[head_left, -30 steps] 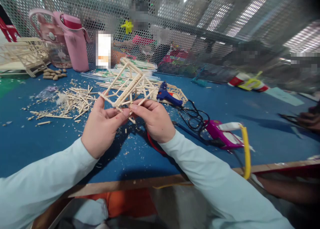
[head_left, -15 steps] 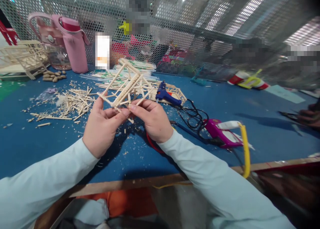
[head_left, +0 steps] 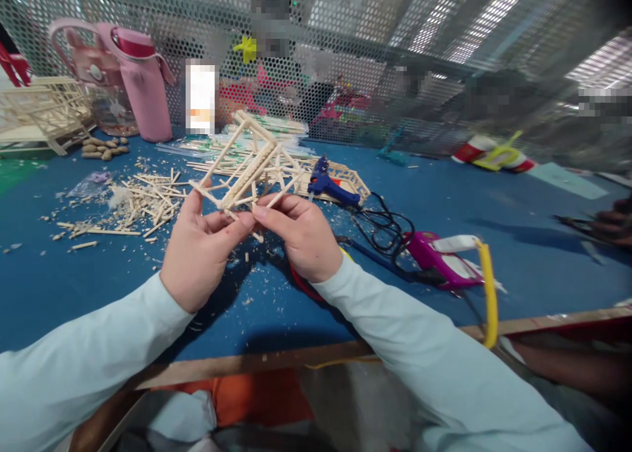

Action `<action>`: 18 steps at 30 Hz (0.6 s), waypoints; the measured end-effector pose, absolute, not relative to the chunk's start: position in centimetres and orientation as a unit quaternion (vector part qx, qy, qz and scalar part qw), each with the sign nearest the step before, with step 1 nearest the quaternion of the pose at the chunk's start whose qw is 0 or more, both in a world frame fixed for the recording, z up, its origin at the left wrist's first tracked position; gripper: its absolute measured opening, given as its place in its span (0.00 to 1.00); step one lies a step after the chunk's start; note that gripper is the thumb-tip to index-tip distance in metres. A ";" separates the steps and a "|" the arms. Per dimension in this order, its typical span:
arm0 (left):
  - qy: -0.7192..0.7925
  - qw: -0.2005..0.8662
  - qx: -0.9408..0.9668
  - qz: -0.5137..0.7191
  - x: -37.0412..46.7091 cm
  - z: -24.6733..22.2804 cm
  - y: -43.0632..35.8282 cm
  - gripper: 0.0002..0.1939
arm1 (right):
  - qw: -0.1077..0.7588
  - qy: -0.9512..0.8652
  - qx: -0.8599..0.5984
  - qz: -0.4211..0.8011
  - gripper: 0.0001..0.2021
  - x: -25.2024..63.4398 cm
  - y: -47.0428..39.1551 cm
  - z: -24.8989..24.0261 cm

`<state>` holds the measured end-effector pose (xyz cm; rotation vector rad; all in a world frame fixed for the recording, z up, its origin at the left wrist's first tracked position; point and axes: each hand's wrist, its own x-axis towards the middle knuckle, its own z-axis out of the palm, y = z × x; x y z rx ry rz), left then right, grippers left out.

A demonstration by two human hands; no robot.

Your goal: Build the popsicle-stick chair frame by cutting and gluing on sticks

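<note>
Both hands hold a small frame of thin wooden sticks (head_left: 254, 166) above the blue table, tilted with one corner up. My left hand (head_left: 200, 254) is closed on its lower left corner, thumb pointing right. My right hand (head_left: 303, 235) pinches the lower right part between thumb and fingers, and the two thumb tips nearly meet. Just beyond my right hand lies a blue glue gun (head_left: 333, 185) on its side. Loose cut sticks and crumbs (head_left: 148, 199) are scattered left of the frame. The fingers beneath the frame are partly hidden.
A purple device with a yellow handle (head_left: 444, 261) and a black cable (head_left: 385, 231) lie to the right. At the back left stand a pink bottle (head_left: 145, 90), peanuts (head_left: 103, 149) and a bigger stick model (head_left: 42, 113). Another person's hand (head_left: 615, 222) holds pliers at the right edge.
Both hands keep the same grip on the stick frame, with hardly any movement. The view has shifted slightly.
</note>
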<state>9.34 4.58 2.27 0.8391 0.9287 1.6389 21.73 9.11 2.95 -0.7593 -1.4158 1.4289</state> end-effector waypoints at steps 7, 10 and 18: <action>0.394 0.515 0.339 0.682 9.4 2.3 4.5 0.35 | 0.486 -0.586 -0.291 0.579 0.06 21.7 9.2 2.8; 0.398 0.512 0.344 0.678 9.3 2.5 4.5 0.32 | 0.482 -0.585 -0.292 0.584 0.06 21.7 9.2 2.7; 0.468 0.428 0.438 0.637 9.0 2.8 4.2 0.41 | 0.459 -0.582 -0.308 0.596 0.06 21.8 9.5 2.6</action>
